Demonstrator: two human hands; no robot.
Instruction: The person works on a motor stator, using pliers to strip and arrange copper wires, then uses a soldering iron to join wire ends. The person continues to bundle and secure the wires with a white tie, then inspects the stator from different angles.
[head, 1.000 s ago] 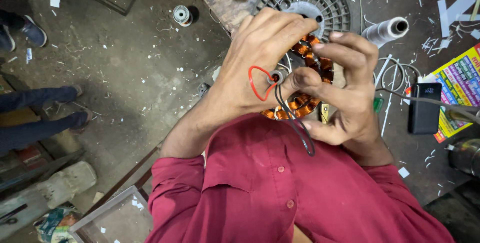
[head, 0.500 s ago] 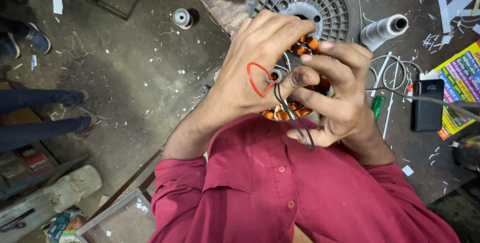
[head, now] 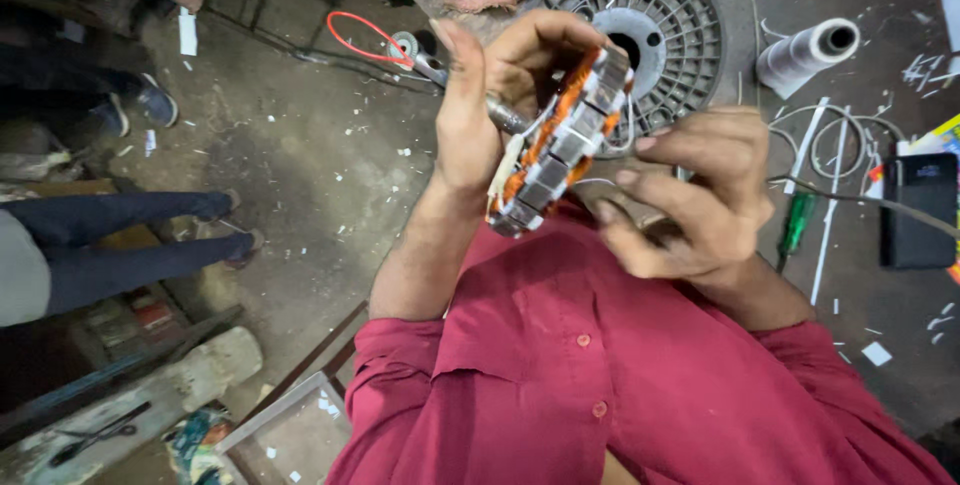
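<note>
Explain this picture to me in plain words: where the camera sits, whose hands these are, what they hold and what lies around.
The camera sits on a person's head and looks down, so you see their red shirt and both bare hands. The left hand grips a motor stator, a metal ring wound with copper wire, turned on edge. The right hand pinches something beside it; what exactly is hidden. Beyond lie a grey round fan cover, a white roll, a green screwdriver, a black box and wire scraps. At the left edge are another person's legs.
</note>
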